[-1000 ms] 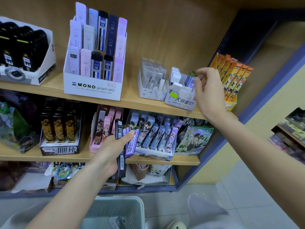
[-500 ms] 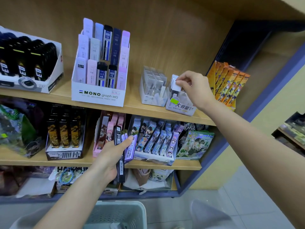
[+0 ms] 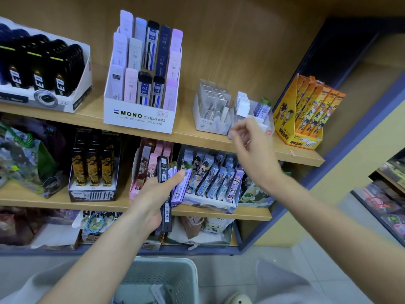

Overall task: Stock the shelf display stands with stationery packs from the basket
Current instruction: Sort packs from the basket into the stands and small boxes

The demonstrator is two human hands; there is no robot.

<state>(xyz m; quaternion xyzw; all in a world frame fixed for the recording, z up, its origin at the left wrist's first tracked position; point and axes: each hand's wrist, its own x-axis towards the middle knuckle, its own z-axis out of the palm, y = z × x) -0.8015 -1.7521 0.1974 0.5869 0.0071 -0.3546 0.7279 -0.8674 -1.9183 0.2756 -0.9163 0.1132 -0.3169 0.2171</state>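
My left hand (image 3: 153,196) grips a bundle of lead packs (image 3: 169,185), one black and several purple, held upright in front of the middle shelf. My right hand (image 3: 249,145) hovers blurred below the small white display stand (image 3: 265,122) on the upper shelf, fingers loosely curled and holding nothing. That stand holds white packs (image 3: 242,104) on its left and purple packs (image 3: 262,109) on its right. The pale basket (image 3: 162,279) sits at the bottom centre with a few packs inside.
The upper shelf (image 3: 186,130) also carries a MONO graph MG stand (image 3: 140,116), a clear-pack stand (image 3: 211,110), an orange stand (image 3: 306,115) and a black-pack box (image 3: 43,69). Cartoon lead stands (image 3: 212,183) fill the middle shelf. A second rack (image 3: 388,194) stands at right.
My right hand let go of the white pack in the small stand and dropped back down and left. My left hand keeps its bundle in the same place.
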